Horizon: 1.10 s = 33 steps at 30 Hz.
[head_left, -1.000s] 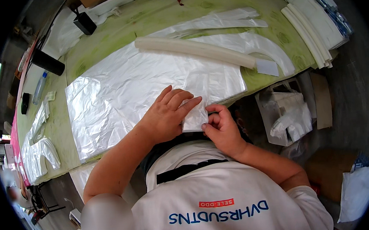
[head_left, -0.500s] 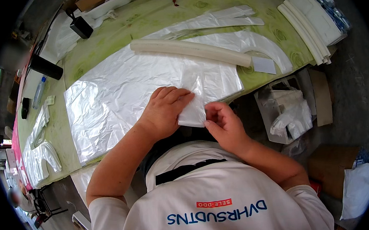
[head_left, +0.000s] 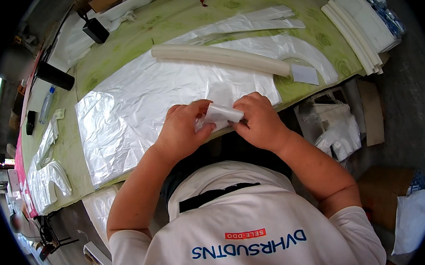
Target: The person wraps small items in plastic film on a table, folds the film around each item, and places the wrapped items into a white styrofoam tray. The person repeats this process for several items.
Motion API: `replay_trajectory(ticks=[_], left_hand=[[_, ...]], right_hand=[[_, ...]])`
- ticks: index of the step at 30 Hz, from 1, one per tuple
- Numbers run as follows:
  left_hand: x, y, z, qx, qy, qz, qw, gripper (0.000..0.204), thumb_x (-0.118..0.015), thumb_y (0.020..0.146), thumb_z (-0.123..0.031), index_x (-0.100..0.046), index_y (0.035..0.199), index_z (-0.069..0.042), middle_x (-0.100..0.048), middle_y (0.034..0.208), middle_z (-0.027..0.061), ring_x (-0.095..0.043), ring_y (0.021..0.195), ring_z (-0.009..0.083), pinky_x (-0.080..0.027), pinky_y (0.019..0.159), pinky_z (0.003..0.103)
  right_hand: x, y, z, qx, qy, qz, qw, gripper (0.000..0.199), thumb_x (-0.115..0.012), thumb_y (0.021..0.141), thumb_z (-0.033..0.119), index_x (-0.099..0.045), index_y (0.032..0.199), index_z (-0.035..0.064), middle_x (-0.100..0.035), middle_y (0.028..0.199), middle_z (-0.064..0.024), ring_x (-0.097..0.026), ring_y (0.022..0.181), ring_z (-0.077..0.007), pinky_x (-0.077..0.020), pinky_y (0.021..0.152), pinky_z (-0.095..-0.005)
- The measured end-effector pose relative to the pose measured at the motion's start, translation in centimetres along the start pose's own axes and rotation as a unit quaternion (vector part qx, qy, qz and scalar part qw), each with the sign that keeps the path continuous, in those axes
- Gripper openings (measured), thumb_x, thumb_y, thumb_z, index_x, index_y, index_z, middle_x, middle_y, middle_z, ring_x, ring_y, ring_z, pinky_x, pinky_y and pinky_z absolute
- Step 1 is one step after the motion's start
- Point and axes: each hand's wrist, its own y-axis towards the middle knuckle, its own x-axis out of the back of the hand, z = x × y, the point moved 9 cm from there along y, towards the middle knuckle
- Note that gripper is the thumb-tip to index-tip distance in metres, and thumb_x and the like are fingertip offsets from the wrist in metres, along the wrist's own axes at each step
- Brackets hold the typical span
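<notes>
Between my hands, at the near edge of the table, is a folded piece of thin whitish plastic film [head_left: 224, 113]. My left hand [head_left: 180, 130] pinches its left side, fingers above and thumb below. On its right end my right hand [head_left: 261, 121] is closed, fingertips and thumb gripping the film. The folded part is raised and curled over, with a flat strip of film behind it. Underneath lies a wide layer of shiny plastic sheets [head_left: 114, 134], curved at the right end like a garment. Across these rests a long pale tube [head_left: 217, 58].
A white card [head_left: 305, 74] lies by the tube's right end. More pale tubes [head_left: 351, 39] are at the far right. A black box [head_left: 95, 30], a black cylinder [head_left: 55, 76] and a bottle [head_left: 47, 104] stand at left. Below the right edge is a bin [head_left: 315, 125] with plastic.
The film, lying flatter with its end hanging toward me, is now lifted and folded over away from me. My right hand moved up and closed on it; my left hand shifted its grip.
</notes>
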Motion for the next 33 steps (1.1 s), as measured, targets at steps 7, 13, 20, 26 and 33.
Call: replay_trajectory(ticks=[7, 13, 20, 26, 33], left_hand=[[-0.8, -0.1, 3.5, 0.040, -0.091, -0.114, 0.989, 0.033, -0.070, 0.087, -0.006, -0.054, 0.115, 0.002, -0.073, 0.087, 0.0153, -0.071, 0.076, 0.0242, -0.055, 0.072, 0.034], [-0.8, -0.4, 3.9, 0.057, -0.055, -0.150, 0.985, 0.031, -0.072, 0.086, -0.009, -0.053, 0.109, 0.000, -0.071, 0.091, 0.0140, -0.070, 0.084, 0.0266, -0.054, 0.078, 0.038], [0.5, -1.0, 0.5, -0.037, 0.118, -0.224, 0.967, 0.076, -0.078, 0.081, -0.017, -0.040, 0.145, 0.000, -0.064, 0.116, 0.0202, -0.061, 0.107, 0.0355, -0.044, 0.102, 0.045], [0.4, -1.8, 3.1, 0.027, -0.062, -0.189, 0.980, 0.107, -0.084, 0.074, -0.018, -0.022, 0.160, -0.002, -0.064, 0.112, 0.0140, -0.059, 0.107, 0.0316, -0.039, 0.104, 0.045], [0.2, -3.1, 3.0, 0.003, -0.002, -0.146, 0.989, 0.100, -0.081, 0.075, -0.012, -0.026, 0.158, -0.001, -0.066, 0.090, 0.0070, -0.064, 0.088, 0.0249, -0.044, 0.098, 0.044]], right_hand=[[-0.4, 1.4, -0.6, -0.061, -0.044, 0.043, 0.996, 0.021, -0.071, 0.083, 0.021, -0.066, 0.075, 0.0022, -0.064, 0.081, -0.0161, -0.059, 0.081, -0.0387, -0.0485, 0.076, -0.0480], [-1.3, 2.0, -1.8, -0.087, -0.117, 0.061, 0.987, 0.025, -0.066, 0.089, 0.024, -0.067, 0.078, 0.0019, -0.066, 0.083, -0.0171, -0.062, 0.085, -0.0398, -0.0507, 0.077, -0.0499], [-1.8, 3.3, -0.6, -0.049, -0.112, 0.102, 0.987, 0.020, -0.067, 0.090, 0.024, -0.069, 0.083, 0.0048, -0.066, 0.086, -0.0136, -0.062, 0.088, -0.0376, -0.0495, 0.079, -0.0482], [-1.8, 3.4, 0.6, -0.011, -0.070, 0.080, 0.994, 0.016, -0.070, 0.088, 0.021, -0.069, 0.084, 0.0065, -0.064, 0.088, -0.0100, -0.059, 0.088, -0.0345, -0.0462, 0.081, -0.0453], [-2.1, 2.6, 1.4, 0.030, -0.020, 0.091, 0.995, 0.015, -0.071, 0.086, 0.022, -0.070, 0.084, 0.0069, -0.063, 0.091, -0.0093, -0.057, 0.091, -0.0331, -0.0441, 0.083, -0.0445]])
